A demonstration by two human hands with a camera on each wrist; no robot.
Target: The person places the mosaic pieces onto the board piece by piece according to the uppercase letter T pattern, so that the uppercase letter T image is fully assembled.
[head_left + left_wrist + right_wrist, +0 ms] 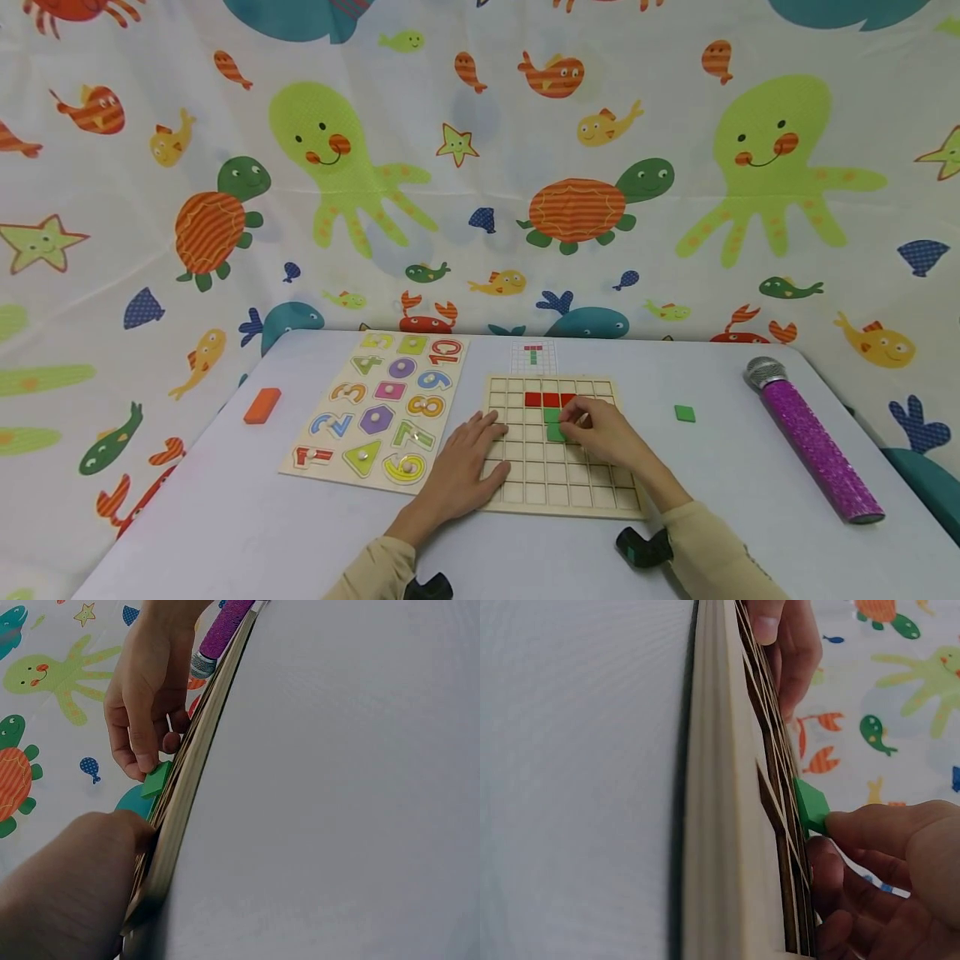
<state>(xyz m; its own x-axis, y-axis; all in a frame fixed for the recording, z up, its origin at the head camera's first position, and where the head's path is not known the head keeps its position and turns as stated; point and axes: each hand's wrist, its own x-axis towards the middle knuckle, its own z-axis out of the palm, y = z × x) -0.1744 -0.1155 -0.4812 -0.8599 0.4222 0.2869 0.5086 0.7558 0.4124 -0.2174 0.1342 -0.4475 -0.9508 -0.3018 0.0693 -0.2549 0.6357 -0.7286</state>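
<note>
A wooden grid board (525, 493) lies on the table. Three red squares (550, 400) sit in a row near its top, with green squares below the middle one. My right hand (603, 429) pinches a green square tile (810, 808) between thumb and finger, over the grid under the red row. In the right wrist view that tile stands tilted at the board's surface. My left hand (467, 462) rests with fingers spread on the board's left edge. The left wrist view shows the same green tile (156, 780) at the right fingertips.
Left of the grid lies a wooden number-and-shape puzzle board (337, 417). An orange block (262, 406) is at far left. A loose green tile (685, 413) and a purple glitter microphone (817, 446) lie right. Behind the grid is a pattern card (534, 357).
</note>
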